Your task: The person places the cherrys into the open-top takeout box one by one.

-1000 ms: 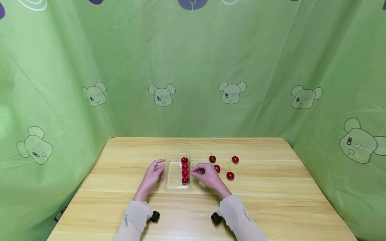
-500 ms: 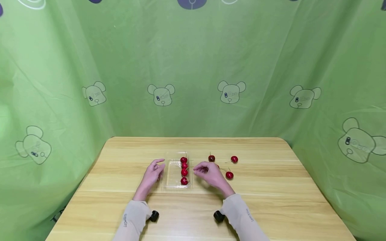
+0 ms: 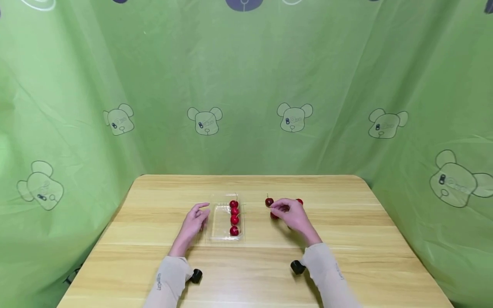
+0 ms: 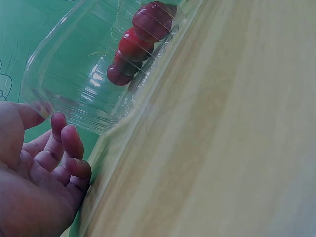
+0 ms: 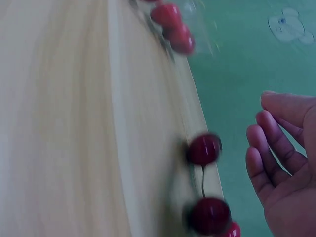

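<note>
A clear plastic box (image 3: pixel 221 224) lies on the table with a row of several red cherries (image 3: pixel 234 220) along its right side. My left hand (image 3: pixel 194 221) rests at the box's left edge. In the left wrist view its relaxed fingers (image 4: pixel 72 141) are right at the clear wall. My right hand (image 3: pixel 292 214) hovers over the loose cherries to the right of the box. Its fingers (image 5: pixel 259 168) are loosely bent, with nothing between them in the right wrist view. A dark cherry (image 3: pixel 269 202) and a red cherry (image 3: pixel 274 215) show by its fingertips; other loose cherries are partly hidden beneath it.
The wooden table (image 3: pixel 327 265) has rounded far corners. A green curtain (image 3: pixel 246 149) with bear-head prints surrounds its back and sides. Another loose cherry (image 3: pixel 299 201) peeks out behind the right hand. Each wrist wears a small black device (image 3: pixel 298 267).
My right hand has moved right, from beside the box to over the loose cherries. The nearest cherry in the row has shifted slightly toward me. My left hand has stayed put.
</note>
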`<state>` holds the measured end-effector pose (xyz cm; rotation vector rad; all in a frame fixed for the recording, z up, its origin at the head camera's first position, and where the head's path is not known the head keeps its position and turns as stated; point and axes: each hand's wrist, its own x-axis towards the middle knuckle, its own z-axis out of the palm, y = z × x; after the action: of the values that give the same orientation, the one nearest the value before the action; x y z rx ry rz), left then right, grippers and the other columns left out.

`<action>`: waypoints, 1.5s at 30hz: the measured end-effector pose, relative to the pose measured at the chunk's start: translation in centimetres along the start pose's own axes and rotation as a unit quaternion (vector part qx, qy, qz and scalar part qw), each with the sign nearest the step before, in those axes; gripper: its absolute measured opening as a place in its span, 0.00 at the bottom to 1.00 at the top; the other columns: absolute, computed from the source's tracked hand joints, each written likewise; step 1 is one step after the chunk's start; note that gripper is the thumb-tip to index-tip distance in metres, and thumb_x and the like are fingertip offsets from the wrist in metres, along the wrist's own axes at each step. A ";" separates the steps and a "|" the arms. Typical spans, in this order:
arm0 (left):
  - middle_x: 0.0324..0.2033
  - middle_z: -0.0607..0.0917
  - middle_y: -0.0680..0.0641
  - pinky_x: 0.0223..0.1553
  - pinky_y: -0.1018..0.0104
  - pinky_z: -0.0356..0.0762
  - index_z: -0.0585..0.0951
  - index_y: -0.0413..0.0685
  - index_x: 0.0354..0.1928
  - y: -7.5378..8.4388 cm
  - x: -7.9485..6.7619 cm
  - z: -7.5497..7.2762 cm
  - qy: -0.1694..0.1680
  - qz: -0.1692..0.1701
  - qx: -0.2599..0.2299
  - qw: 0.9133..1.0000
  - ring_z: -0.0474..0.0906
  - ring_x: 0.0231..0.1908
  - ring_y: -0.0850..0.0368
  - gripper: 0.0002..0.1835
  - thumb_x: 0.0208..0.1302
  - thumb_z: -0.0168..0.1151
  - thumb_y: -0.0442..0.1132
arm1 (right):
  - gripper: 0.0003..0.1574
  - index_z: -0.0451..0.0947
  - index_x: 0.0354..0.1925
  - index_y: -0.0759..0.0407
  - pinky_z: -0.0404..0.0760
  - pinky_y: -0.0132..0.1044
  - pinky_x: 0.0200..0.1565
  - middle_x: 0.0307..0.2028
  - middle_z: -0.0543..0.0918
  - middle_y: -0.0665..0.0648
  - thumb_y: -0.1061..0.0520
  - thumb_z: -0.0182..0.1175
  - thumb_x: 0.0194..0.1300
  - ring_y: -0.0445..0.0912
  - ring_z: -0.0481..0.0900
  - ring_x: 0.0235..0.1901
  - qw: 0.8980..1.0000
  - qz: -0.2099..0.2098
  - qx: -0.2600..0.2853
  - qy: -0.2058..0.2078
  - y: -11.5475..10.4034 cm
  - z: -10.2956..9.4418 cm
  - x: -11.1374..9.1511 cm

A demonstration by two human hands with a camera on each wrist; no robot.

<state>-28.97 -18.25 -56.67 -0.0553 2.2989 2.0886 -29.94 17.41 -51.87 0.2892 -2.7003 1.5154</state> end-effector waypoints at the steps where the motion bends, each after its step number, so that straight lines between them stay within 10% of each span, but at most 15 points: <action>1: 0.28 0.78 0.48 0.23 0.71 0.66 0.72 0.43 0.71 0.0 0.0 0.0 0.000 0.000 -0.002 1.000 0.71 0.24 0.58 0.24 0.78 0.58 0.42 | 0.11 0.87 0.46 0.62 0.81 0.32 0.42 0.41 0.89 0.57 0.60 0.71 0.66 0.45 0.82 0.38 1.000 0.000 -0.008 0.006 0.4 -0.5 0.0; 12: 0.27 0.78 0.45 0.24 0.70 0.67 0.70 0.36 0.71 1.6 -1.0 -0.1 -0.014 0.001 -0.010 1.000 0.72 0.24 0.56 0.24 0.79 0.56 0.38 | 0.11 0.86 0.48 0.62 0.81 0.36 0.44 0.40 0.87 0.57 0.59 0.69 0.68 0.48 0.82 0.40 0.998 0.025 -0.061 0.010 3.5 -3.2 0.2; 45: 0.27 0.79 0.46 0.24 0.72 0.66 0.73 0.41 0.70 0.0 0.1 -0.1 0.003 0.009 0.002 1.000 0.72 0.24 0.58 0.22 0.78 0.57 0.39 | 0.04 0.86 0.32 0.58 0.80 0.40 0.41 0.29 0.85 0.51 0.63 0.69 0.66 0.42 0.79 0.31 0.981 -0.020 -0.188 -0.033 4.7 -1.2 2.1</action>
<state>-29.03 -18.33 -56.65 -0.0394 2.3144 2.0959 -32.90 20.51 -54.95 0.3798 -2.9341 0.9710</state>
